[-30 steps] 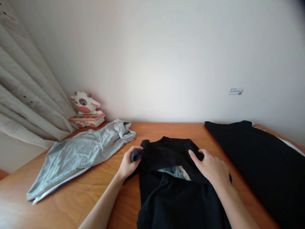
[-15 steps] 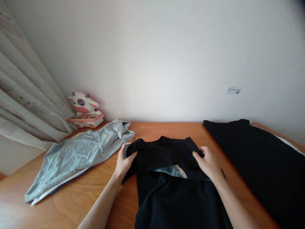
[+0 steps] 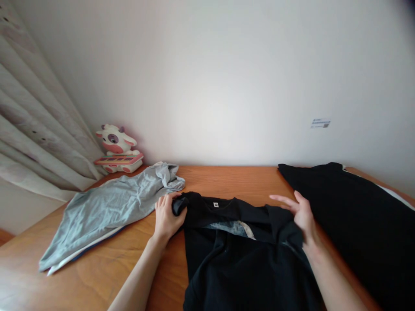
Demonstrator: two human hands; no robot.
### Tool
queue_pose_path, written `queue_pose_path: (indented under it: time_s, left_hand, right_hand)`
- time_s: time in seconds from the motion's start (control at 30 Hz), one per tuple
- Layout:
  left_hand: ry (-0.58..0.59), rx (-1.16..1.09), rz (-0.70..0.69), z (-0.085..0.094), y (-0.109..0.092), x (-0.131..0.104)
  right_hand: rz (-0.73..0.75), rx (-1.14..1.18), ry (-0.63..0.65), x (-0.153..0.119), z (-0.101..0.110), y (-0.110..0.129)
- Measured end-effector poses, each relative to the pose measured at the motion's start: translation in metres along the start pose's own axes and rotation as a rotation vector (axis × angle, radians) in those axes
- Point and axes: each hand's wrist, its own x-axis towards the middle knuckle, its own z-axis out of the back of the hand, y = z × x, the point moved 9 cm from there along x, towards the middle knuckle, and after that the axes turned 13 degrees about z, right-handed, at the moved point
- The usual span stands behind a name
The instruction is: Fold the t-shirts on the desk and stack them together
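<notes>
Black cloth, a shirt (image 3: 249, 272), lies at front centre on the wooden bench (image 3: 227, 175), and a small white label (image 3: 215, 204) now shows inside its neck. The right hand (image 3: 300, 214), pinching the shirt's right side half a second ago, now spreads its fingers at that edge, so only the left hand (image 3: 167, 218) clearly grips cloth, curled round a bunched fold (image 3: 179, 206). Both hands reach forward, well apart
</notes>
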Motion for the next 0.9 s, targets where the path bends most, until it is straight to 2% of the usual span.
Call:
queue_pose_path:
  time_s: [0.1,0.2,0.3,0.37,0.4,0.53,0.57,0.6,0.67,0.77,0.83,0.9]
  left_hand:
    - [-0.071,-0.008,-0.034,0.007,-0.004,-0.002]
    - [-0.09,-0.065,-0.097,0.01,-0.007,-0.003]
    - [-0.054,-0.108,-0.141,0.007,-0.008,-0.004]
    - [-0.083,-0.134,-0.136,0.009,-0.006,-0.005]
    - [-0.121,-0.158,-0.133,0.013,-0.005,-0.006]
    - [-0.34,-0.324,-0.119,0.039,0.0,-0.01]
    - [-0.37,-0.343,-0.104,0.042,0.002,-0.01]
    - [-0.371,-0.334,-0.091,0.043,0.002,-0.009]
    - [-0.289,-0.235,-0.089,0.035,-0.001,-0.005]
    - [-0.109,-0.025,-0.091,0.014,-0.003,-0.001]
    - [-0.052,0.068,-0.041,0.006,0.003,0.001]
    - [-0.044,0.106,-0.003,0.007,0.007,0.002]
  right_hand:
    - [0.001,-0.296,0.216,-0.008,-0.018,0.002]
    - [0.099,-0.52,0.403,-0.021,-0.041,0.011]
    - [0.212,-0.609,0.472,-0.028,-0.054,0.021]
    - [0.287,-0.566,0.371,-0.024,-0.05,0.033]
    - [0.335,-0.548,0.254,-0.021,-0.041,0.042]
    - [0.522,-0.574,-0.405,-0.029,0.012,0.078]
    - [0.534,-0.584,-0.501,-0.033,0.02,0.081]
    - [0.533,-0.591,-0.544,-0.035,0.025,0.081]
    - [0.54,-0.608,-0.496,-0.031,0.024,0.076]
    - [0.613,-0.668,-0.27,-0.021,0.008,0.065]
    - [0.664,-0.702,-0.133,-0.018,-0.004,0.06]
    - [0.684,-0.699,-0.078,-0.019,-0.01,0.06]
